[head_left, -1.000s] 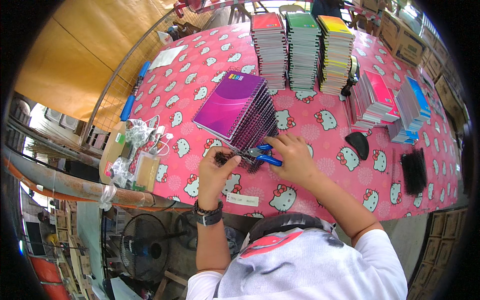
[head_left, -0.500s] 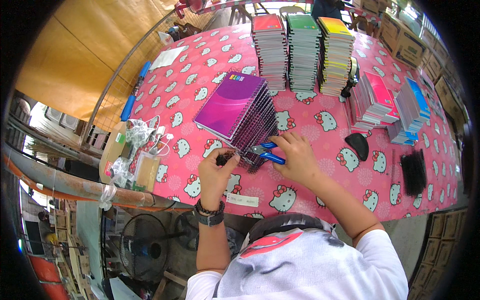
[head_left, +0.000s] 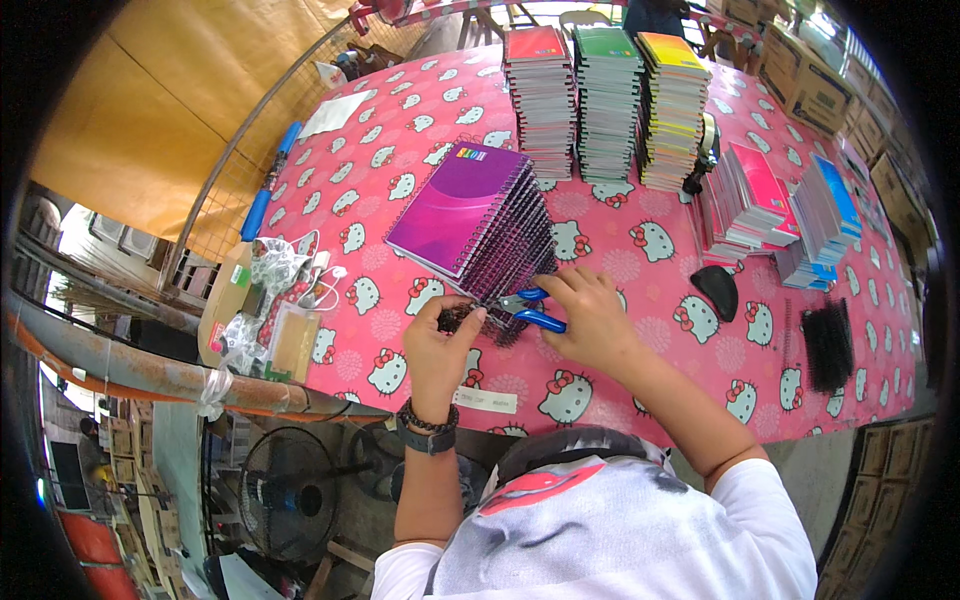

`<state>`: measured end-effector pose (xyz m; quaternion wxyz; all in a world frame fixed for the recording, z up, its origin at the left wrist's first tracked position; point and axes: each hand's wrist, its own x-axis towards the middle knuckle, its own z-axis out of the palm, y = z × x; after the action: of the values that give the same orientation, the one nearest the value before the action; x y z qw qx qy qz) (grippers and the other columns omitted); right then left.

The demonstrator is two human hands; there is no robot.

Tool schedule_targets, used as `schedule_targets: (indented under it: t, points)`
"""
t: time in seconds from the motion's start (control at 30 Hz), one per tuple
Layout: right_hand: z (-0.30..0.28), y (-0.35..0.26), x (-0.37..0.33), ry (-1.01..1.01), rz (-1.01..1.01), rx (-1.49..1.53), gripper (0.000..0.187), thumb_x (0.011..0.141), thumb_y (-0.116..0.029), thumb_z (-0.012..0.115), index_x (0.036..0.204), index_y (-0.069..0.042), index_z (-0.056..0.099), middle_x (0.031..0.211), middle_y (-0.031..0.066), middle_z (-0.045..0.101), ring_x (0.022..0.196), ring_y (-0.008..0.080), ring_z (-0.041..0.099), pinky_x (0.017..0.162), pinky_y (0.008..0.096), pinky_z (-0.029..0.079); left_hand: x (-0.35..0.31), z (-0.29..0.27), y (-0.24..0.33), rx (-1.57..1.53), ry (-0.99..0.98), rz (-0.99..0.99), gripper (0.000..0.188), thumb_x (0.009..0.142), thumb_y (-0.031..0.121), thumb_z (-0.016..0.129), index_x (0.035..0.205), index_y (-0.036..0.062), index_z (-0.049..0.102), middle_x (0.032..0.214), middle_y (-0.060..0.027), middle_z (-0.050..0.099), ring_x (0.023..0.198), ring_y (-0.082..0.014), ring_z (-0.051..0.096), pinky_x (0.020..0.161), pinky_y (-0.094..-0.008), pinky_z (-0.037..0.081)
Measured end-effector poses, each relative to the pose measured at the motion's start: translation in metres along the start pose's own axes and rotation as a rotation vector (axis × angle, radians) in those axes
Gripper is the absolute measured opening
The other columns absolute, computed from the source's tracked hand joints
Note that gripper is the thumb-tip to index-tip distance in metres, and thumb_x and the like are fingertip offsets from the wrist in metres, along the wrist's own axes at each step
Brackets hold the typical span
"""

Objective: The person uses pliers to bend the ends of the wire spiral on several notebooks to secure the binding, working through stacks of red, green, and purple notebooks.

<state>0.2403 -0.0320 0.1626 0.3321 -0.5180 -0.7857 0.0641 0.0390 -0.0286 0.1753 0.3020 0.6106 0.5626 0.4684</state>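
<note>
Pink cloth with white cat faces and red bows covers the bench (head_left: 700,372), seen in the head view. On its near part, left of the middle, sits a stack of purple spiral notebooks (head_left: 462,215), just past both hands. The left hand (head_left: 440,345) pinches a small bunch of dark coils (head_left: 456,318) by the stack's near corner. The right hand (head_left: 600,325) is wrapped around blue-handled pliers (head_left: 541,321), with their tips close to the left thumb. I cannot tell if those tips are closed.

A slip could nip that thumb, because it is so near. A hard tug or bump could make the stack slide. A loose end could snag too, since the coils look tangled.

Farther back stand red notebooks (head_left: 537,110), green notebooks (head_left: 606,110) and yellow notebooks (head_left: 673,110). A tan sheet (head_left: 200,120) hangs at the left, and a black fan (head_left: 290,490) is below.
</note>
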Motion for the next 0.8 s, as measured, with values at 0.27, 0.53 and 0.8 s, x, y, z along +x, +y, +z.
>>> schedule_targets:
  t: [0.27, 0.53, 0.8]
  points:
    - [0.005, -0.002, 0.003, -0.118, 0.08, 0.132, 0.033, 0.061, -0.014, 0.071, 0.09, -0.005, 0.06, 0.078, 0.0117, 0.06, 0.078, 0.0316, 0.06, 0.07, 0.0429, 0.049, -0.001, 0.002, -0.002, -0.002, 0.026, -0.007, 0.017, 0.078, 0.012, 0.069, 0.087, -0.0014, 0.064, 0.076, -0.0059, 0.066, 0.065, -0.0079, 0.056, 0.059, -0.0229, 0.044]
    - [0.006, 0.006, -0.006, -0.013, 0.034, 0.033, 0.046, 0.06, -0.016, 0.073, 0.103, -0.007, 0.058, 0.089, 0.0104, 0.058, 0.087, 0.029, 0.056, 0.075, 0.0416, 0.043, -0.003, 0.006, -0.018, -0.511, -0.031, -0.3, 0.018, 0.083, 0.01, 0.064, 0.097, 0.0011, 0.057, 0.066, -0.0002, 0.055, 0.053, -0.0042, 0.048, 0.045, -0.019, 0.037]
    - [0.011, 0.003, 0.002, -0.158, 0.121, 0.116, 0.04, 0.061, -0.016, 0.072, 0.098, -0.007, 0.061, 0.083, 0.0116, 0.059, 0.08, 0.0315, 0.059, 0.07, 0.0434, 0.046, -0.004, 0.007, -0.016, -0.386, -0.082, -0.243, 0.018, 0.084, 0.012, 0.065, 0.096, 0.0017, 0.057, 0.071, 0.0002, 0.055, 0.054, -0.0041, 0.048, 0.044, -0.0181, 0.037]
